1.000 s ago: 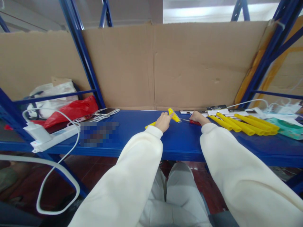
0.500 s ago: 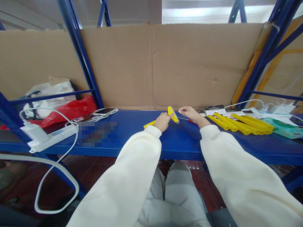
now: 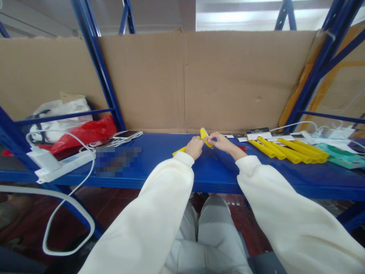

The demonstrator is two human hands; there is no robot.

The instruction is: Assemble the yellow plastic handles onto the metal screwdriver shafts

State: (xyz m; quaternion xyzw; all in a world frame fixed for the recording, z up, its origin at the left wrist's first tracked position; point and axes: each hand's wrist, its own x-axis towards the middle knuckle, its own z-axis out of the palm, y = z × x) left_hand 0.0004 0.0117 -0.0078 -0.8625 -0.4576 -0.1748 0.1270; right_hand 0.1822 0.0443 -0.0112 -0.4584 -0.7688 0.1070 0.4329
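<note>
Right hand [image 3: 220,141] has left the red-handled tool [image 3: 242,148], at its four o'clock; fingers curl at the yellow scraper [image 3: 203,133], grip unclear. Left hand [image 3: 195,147] grips the scraper, head at one o'clock. I judge: bare-fingered, two-handed handling now.

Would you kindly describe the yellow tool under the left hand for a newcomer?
On the blue shelf, before the tall cardboard panel, find the left hand. The yellow tool is held there, its head by the right hand. Unlike the yellow tubes farther right, it has a crosswise head with a pale edge.
</note>
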